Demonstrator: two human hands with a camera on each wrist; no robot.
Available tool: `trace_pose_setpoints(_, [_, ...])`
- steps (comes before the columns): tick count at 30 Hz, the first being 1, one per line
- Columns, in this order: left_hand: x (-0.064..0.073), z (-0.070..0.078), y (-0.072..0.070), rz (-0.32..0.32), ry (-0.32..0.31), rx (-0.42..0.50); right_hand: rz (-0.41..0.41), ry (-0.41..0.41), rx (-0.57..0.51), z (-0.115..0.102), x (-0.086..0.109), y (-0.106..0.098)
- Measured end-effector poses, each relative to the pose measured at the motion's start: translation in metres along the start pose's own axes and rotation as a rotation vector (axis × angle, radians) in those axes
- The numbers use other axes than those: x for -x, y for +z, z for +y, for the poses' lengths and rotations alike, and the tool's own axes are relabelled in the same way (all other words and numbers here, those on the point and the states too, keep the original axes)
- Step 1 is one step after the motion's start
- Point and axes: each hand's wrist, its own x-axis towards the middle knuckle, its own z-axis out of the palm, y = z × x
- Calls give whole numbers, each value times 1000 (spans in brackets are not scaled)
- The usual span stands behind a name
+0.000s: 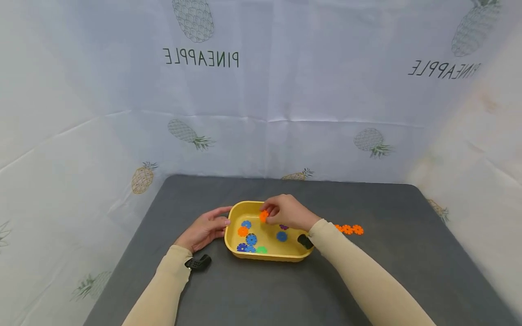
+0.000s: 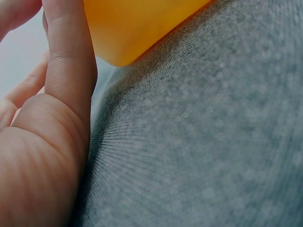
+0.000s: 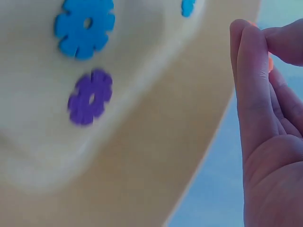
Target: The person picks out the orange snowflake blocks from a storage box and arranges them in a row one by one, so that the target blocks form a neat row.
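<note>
A yellow plastic basin [image 1: 269, 257] stands on the dark table. My left hand [image 1: 207, 228] touches its left end from outside, thumb and fingers fairly straight against the wall. In the left wrist view, the left hand [image 2: 52, 123] appears beside a corner of the basin [image 2: 137, 28]. Over the basin's far side, my right hand [image 1: 287, 212] pinches an orange snowflake disc [image 1: 264, 216] between thumb and fingers. Its fingers cover most of that disc in the right wrist view. Below lie a purple snowflake disc [image 3: 90, 97] and a blue snowflake disc [image 3: 85, 27].
Several more snowflake discs lie in the basin, among them an orange one [image 1: 243, 231] and a green one [image 1: 262, 250]. Right of it, a row of orange discs [image 1: 352, 229] lies on the table [image 1: 383, 262], partly behind the right sleeve. A pineapple-print cloth [image 1: 269, 90] hangs behind.
</note>
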Motion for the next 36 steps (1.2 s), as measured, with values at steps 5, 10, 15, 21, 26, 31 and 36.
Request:
trace_pose_setpoints(5, [0, -1, 0, -4, 2, -10, 67, 18, -47, 8, 19, -20])
trace_pose_setpoints(10, [-1, -2, 1, 5, 2, -6, 166, 8, -130, 27, 42, -40])
trace_pose_setpoints(15, [-3, -3, 1, 10, -13, -18, 260, 61, -213, 54, 72, -54])
trace_pose_setpoints(21, [-5, -4, 1, 15, -13, -23, 352, 167, -259, 102, 109, -63])
trace_pose_setpoints(26, [-3, -3, -2, 14, -17, -39, 405, 220, -238, 134, 137, -70])
trace_pose_setpoints(31, [-3, -2, -1, 18, -21, -31, 436, 264, -202, 160, 158, -79])
trace_pose_setpoints(36, [-6, 0, 3, 0, -12, -26, 449, 307, -147, 183, 172, -87])
